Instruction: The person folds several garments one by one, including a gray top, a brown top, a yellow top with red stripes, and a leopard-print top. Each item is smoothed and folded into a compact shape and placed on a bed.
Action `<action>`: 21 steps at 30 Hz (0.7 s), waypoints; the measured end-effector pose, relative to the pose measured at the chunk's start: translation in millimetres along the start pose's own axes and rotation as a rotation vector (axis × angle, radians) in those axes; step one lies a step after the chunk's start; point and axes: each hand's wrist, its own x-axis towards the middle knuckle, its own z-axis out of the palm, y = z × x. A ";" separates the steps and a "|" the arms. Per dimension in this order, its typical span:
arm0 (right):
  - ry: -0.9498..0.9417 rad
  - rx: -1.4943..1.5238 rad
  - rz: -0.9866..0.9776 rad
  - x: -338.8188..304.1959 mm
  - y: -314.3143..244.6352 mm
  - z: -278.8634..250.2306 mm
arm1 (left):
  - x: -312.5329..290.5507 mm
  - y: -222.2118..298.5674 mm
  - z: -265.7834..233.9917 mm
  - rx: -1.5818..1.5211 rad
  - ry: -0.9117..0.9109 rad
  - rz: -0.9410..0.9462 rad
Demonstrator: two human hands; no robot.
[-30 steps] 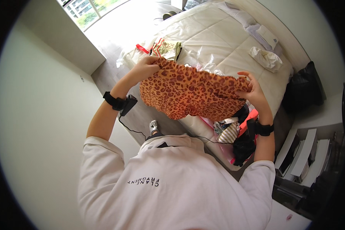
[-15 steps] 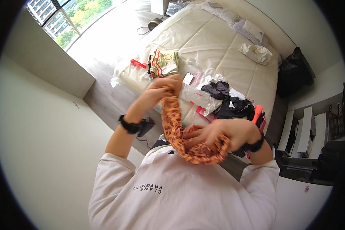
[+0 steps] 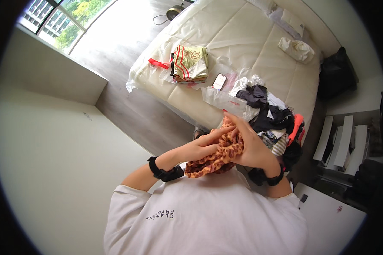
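An orange leopard-print garment (image 3: 210, 161) is bunched up in front of my chest, held between both hands. My left hand (image 3: 199, 148) presses on it from the left with its fingers over the cloth. From the other side my right hand (image 3: 252, 146) grips it, thumb side towards the left fingers. Part of the fabric is hidden behind the hands, so the garment's kind does not show. Beyond it on the bed (image 3: 170, 101) lies a neat stack of folded clothes (image 3: 191, 63), a light green piece with red stripes on top.
A phone (image 3: 219, 81) rests right of the stack, by a clear plastic bag (image 3: 225, 97). A loose heap of black, white and red clothes (image 3: 276, 117) covers the bed's near right corner. A red strap (image 3: 158, 63) lies left. White drawers (image 3: 344, 140) and a black bag (image 3: 337, 74) stand right.
The garment was stretched between my raised left hand and my right hand; now it is gathered into a bundle. My left hand has come down and right, and both hands meet.
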 end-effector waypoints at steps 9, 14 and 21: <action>-0.205 -0.079 -0.121 89.2 83.5 -21.9 | 23.9 40.9 -45.8 0.881 0.381 -0.328; -0.128 -0.033 -0.147 143.8 117.8 -15.2 | 44.1 53.0 -118.3 0.940 0.285 -0.194; 0.359 -0.256 -0.070 295.3 171.7 24.0 | 108.5 101.1 -291.8 1.131 0.479 -0.193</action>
